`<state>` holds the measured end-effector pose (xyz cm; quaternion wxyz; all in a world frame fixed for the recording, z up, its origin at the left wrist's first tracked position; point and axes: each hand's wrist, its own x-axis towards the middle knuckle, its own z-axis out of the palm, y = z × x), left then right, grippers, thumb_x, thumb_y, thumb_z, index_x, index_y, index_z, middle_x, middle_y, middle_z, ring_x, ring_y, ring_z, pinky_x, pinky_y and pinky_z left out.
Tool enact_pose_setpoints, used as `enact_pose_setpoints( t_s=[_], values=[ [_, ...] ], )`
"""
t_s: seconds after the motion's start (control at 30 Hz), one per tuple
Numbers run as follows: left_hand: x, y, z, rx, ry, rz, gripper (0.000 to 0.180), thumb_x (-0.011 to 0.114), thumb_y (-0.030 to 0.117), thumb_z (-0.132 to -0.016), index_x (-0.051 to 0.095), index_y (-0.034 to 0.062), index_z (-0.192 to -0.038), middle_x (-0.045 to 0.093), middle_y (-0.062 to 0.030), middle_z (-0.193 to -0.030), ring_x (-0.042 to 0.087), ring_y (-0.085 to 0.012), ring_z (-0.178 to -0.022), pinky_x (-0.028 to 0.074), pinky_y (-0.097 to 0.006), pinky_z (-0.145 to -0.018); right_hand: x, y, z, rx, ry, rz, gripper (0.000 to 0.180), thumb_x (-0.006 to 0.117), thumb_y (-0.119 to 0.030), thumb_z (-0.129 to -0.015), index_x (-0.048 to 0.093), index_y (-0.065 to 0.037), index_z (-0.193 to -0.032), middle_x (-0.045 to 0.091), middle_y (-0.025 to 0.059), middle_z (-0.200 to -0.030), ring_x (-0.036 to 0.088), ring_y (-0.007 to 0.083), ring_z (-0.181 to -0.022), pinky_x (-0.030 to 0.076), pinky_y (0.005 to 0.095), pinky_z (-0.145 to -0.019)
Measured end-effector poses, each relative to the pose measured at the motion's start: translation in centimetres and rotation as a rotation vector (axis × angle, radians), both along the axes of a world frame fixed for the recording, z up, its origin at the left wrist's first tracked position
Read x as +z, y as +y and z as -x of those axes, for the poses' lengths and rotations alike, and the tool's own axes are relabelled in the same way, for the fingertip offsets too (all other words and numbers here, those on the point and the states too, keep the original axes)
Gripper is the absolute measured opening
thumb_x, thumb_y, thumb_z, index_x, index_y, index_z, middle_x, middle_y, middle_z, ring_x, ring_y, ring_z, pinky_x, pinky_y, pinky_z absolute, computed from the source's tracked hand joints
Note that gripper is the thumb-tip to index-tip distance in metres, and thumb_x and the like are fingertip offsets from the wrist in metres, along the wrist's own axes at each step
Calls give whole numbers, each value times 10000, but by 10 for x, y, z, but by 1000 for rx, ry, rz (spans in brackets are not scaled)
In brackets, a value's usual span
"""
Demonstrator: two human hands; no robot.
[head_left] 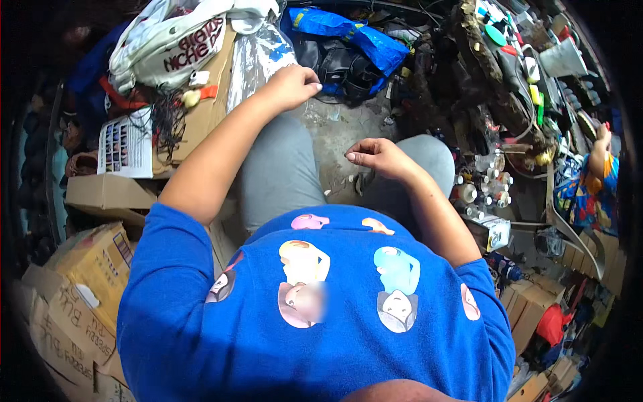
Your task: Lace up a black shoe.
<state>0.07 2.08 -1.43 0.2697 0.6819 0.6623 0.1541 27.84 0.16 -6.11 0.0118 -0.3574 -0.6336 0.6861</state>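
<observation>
My left hand (291, 88) hovers over my left knee, close to a sheet of clear crinkled plastic (258, 63). Its fingers bend loosely, the thumb stands a little apart, and nothing shows in it. My right hand (383, 158) hangs above the inner side of my right knee. A gap shows between its thumb and bent fingers, and I see nothing held there. Beyond the hands, black shoes or straps (348, 72) lie beside a shiny blue bag (358, 37) with a yellow stripe. The grey floor (338, 127) shows between my knees.
A white cloth bag (167, 50), dark cords (167, 124) and a printed sheet (126, 144) lie at the left. Cardboard boxes (100, 281) stand lower left. Small bottles (492, 184) and clutter fill the right. At the far right is another person's arm (598, 157).
</observation>
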Motion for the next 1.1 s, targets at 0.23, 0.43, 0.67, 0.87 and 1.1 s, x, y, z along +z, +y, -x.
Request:
enact_pose_setpoints(
  t_s=[0.23,0.43,0.67,0.87,1.1],
  values=[
    [-125,117,10,-44,161,496,402,635,314,-831,645,20,-1105,644,-191,-1102,613,-312,-1038,467,-382,-896,-11,22,0,-37,-22,112,276,665,-264,-862,666,-9,-968,662,47,-787,567,105,-726,476,283,-671],
    [-239,160,39,285,288,594,588,606,293,-830,462,1,-1320,489,-216,-1327,489,-310,-1224,383,-375,-1031,4,38,4,-70,-66,111,255,686,-217,-843,663,10,-957,638,94,-832,583,126,-763,477,283,-706],
    [-251,156,17,526,318,587,848,685,392,-764,246,194,-1461,201,-92,-1533,290,-354,-1356,308,-500,-1073,0,41,0,-74,-82,147,211,693,-161,-849,663,-1,-983,586,45,-838,561,96,-779,463,248,-692],
    [-234,172,27,1266,-172,452,752,714,412,-741,386,134,-1358,379,-102,-1415,362,-313,-1301,314,-475,-1047,2,39,-3,-32,-148,99,218,700,-174,-843,667,-12,-985,585,50,-834,562,105,-774,465,253,-695],
    [-264,141,6,861,61,581,525,643,368,-804,533,117,-1251,445,-124,-1360,441,-331,-1252,381,-452,-1016,-2,43,-2,-64,-161,127,229,690,-208,-840,669,-13,-957,618,92,-843,590,152,-784,477,288,-706]
  ],
)
